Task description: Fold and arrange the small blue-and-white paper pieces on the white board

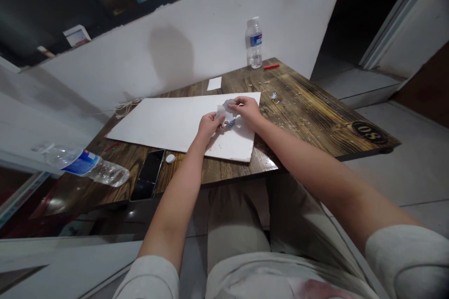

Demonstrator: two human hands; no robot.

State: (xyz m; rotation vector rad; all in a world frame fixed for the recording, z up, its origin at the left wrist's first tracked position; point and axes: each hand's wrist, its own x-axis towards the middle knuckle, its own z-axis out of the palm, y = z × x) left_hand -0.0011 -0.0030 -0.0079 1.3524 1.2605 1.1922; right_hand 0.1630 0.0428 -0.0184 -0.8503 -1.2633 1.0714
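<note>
Over a large white board (168, 119), both my hands hold a small whitish-grey piece of paper (224, 111) with uneven edges. My left hand (209, 127) pinches its lower left side between thumb and fingers. At the upper right edge, my right hand (247, 108) grips it with thumb and forefinger. A small blue-and-white striped thing (230, 124) shows just below the paper, beside my left fingertips; whether my left hand also holds it, I cannot tell. Tiny crumbs lie on the board below my left hand.
On the wooden table (308, 112) a plastic bottle (254, 43) stands by the wall near a red pen-like stick (271, 66). A white paper slip (214, 83), a small star-shaped cutout (273, 96), a phone (148, 175), a white cap (170, 159), a lying bottle (87, 164) and a cord (126, 107) surround the board.
</note>
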